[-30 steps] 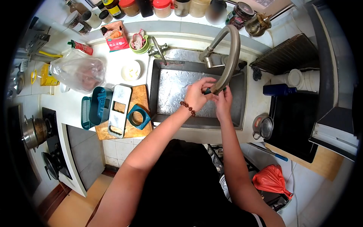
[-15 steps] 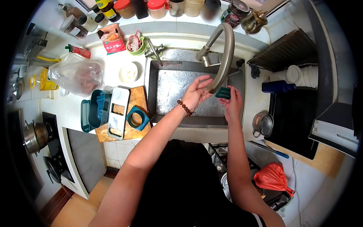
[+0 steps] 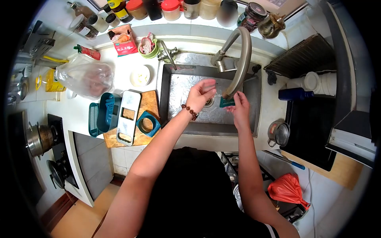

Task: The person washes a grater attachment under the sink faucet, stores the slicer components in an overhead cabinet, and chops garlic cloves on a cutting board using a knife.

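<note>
My right hand (image 3: 241, 111) pinches a small dark green grater insert (image 3: 227, 102) just under the spout of the tall curved faucet (image 3: 245, 51). Its far end is partly hidden by the spout, and whether water is running over it I cannot make out. My left hand (image 3: 201, 96), with a beaded bracelet at the wrist, hovers over the metal sink (image 3: 190, 129) left of the insert. Nothing is in it; the fingers extend and the thumb stands apart.
Left of the sink, a white grater frame (image 3: 132, 106) and a teal ring-shaped holder (image 3: 148, 123) lie on a wooden cutting board (image 3: 151, 99). Teal baskets (image 3: 109, 115), a white bowl (image 3: 139, 75) and a plastic bag (image 3: 85, 77) are nearby. A metal cup (image 3: 279, 134) stands at right.
My left hand has drawn back left from the spout. My right hand has shifted slightly down and left with the grater insert, which is now under the spout's end. The view has shifted slightly.
</note>
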Motion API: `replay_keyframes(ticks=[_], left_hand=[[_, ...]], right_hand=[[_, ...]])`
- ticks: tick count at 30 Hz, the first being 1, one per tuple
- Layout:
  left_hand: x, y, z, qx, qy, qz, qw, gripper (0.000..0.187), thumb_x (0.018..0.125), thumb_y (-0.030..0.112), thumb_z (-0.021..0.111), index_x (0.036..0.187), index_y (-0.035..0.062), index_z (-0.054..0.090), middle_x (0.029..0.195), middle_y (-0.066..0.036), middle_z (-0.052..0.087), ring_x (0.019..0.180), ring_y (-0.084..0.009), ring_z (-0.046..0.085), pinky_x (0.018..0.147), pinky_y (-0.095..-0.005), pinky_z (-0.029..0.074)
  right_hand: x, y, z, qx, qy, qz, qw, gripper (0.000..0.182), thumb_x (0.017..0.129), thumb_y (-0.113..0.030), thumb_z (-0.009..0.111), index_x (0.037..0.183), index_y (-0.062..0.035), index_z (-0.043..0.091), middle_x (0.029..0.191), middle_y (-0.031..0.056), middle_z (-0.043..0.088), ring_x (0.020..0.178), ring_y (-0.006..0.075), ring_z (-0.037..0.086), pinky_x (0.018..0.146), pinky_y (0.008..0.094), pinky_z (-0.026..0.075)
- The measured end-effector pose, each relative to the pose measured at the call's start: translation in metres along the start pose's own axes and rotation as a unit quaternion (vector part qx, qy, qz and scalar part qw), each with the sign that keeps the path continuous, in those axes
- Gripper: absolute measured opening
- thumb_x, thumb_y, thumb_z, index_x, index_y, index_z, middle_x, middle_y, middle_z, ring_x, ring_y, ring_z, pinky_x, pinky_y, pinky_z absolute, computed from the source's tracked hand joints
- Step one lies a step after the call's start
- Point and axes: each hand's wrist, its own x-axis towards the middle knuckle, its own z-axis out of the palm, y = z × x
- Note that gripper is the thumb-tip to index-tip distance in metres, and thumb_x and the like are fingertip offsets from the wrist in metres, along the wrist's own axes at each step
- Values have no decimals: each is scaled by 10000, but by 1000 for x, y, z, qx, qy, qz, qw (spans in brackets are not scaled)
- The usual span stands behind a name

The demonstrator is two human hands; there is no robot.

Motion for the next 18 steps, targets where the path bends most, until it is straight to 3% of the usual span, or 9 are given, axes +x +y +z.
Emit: replay_keyframes(ticks=[2, 4, 5, 6, 8, 9, 13, 15, 18], left_hand=[[-5, 0, 0, 90, -16, -29, 995, 378, 922, -85, 656, 1290, -2, 626, 1201, -127, 698, 1062, -190, 693, 903, -343, 598], [-16, 2, 2, 152, -67, -19, 986, 280, 968, 58, 692, 1241, -2, 673, 1044, -96, 739, 871, -129, 700, 778, -303, 612], [-16, -6, 3, 103, -32, -19, 994, 289, 974, 49, 691, 1255, -17, 663, 1047, -93, 729, 799, -132, 703, 712, -269, 625], [-15, -7, 1, 104, -32, -18, 994, 289, 974, 49, 691, 1255, -17, 663, 1047, -93, 729, 799, -132, 703, 712, -269, 625], [-12, -8, -5, -91, 61, -156, 982, 252, 979, 51, 682, 1212, -45, 668, 1000, -93, 726, 758, -146, 709, 677, -267, 636], [-14, -3, -5, -129, 52, -162, 977, 222, 983, 44, 671, 1178, -62, 670, 948, -89, 718, 753, -165, 719, 675, -285, 651], [-13, -1, -11, -87, 41, -163, 982, 224, 987, 61, 674, 1183, -48, 673, 930, -76, 715, 748, -151, 716, 680, -290, 653], [-16, 3, -7, -61, 39, -113, 991, 222, 985, 57, 678, 1182, -46, 674, 931, -67, 719, 757, -127, 709, 678, -283, 652], [-23, 8, 0, -34, 38, -52, 997, 227, 977, 41, 683, 1192, -32, 674, 945, -51, 721, 777, -104, 704, 679, -266, 650]], right_hand=[[-4, -7, 8, -99, -75, -19, 992, 215, 1071, -209, 557, 1203, -43, 593, 955, 48, 697, 687, 146, 682, 579, 250, 492], [-5, -13, 14, -117, -97, -9, 988, 280, 1036, -124, 587, 1300, -31, 572, 980, 36, 689, 728, 128, 678, 613, 250, 492], [-6, -14, 16, -99, -118, -29, 988, 361, 1005, -83, 623, 1351, -25, 537, 1018, 52, 693, 758, 123, 680, 616, 252, 509], [-7, -17, 19, -82, -139, -49, 986, 457, 974, -43, 659, 1402, -20, 501, 1057, 67, 697, 788, 118, 681, 619, 255, 527], [-12, -27, 24, -80, -170, -48, 981, 514, 940, -10, 687, 1418, -23, 496, 1095, 63, 692, 826, 116, 681, 649, 260, 539], [-14, -29, 25, -78, -200, -45, 976, 574, 907, 23, 715, 1433, -26, 492, 1133, 59, 688, 864, 113, 681, 679, 265, 551], [-8, -19, 21, -115, -177, -61, 975, 619, 865, 61, 744, 1427, -29, 502, 1166, 58, 690, 899, 112, 681, 710, 262, 554], [-10, -20, 23, -117, -178, -91, 973, 682, 892, 29, 738, 1511, -49, 464, 1053, 13, 680, 873, 89, 657, 724, 257, 545], [-14, -23, 30, -83, -160, -92, 979, 653, 882, 41, 742, 1483, -37, 497, 1016, 8, 682, 868, 79, 648, 725, 256, 547]])
